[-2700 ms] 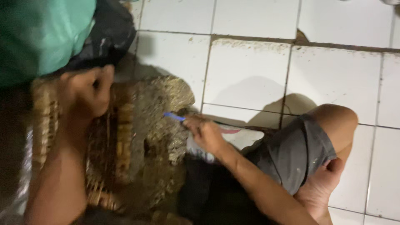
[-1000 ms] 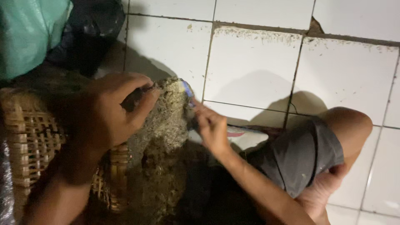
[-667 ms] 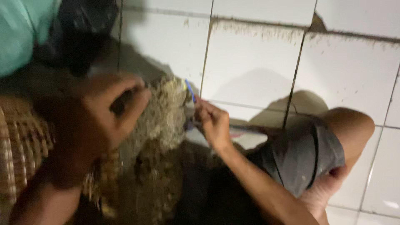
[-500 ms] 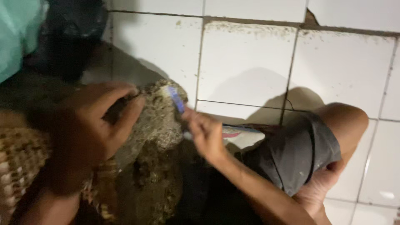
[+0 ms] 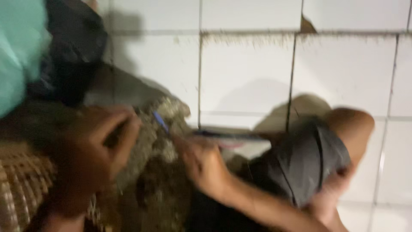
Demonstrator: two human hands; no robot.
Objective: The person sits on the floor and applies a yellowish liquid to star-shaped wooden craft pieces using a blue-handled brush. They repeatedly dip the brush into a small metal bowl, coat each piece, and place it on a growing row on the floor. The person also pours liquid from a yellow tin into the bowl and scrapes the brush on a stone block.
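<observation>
A woven basket (image 5: 23,189) was seen at the far left, below and outside the left hand (image 5: 96,148). That hand was clamped over the near side of a rough, crumbly grey-brown clump (image 5: 161,141), fingers curled around its edge, so the clump was pinned between the two hands on the white tiled floor (image 5: 244,73). Just right of that grip, the right hand (image 5: 201,165) was closed around a thin blue-handled tool (image 5: 161,122), its tip laid against the top of the clump; whether it was a brush or a blade could not be told through the blur. Further right, a bent knee in grey shorts (image 5: 309,159) was seen. The step in hand was judged to be working or scraping the clump's surface; the next stroke would call for a steady left-hand hold and a short, controlled pull of the tool.
</observation>
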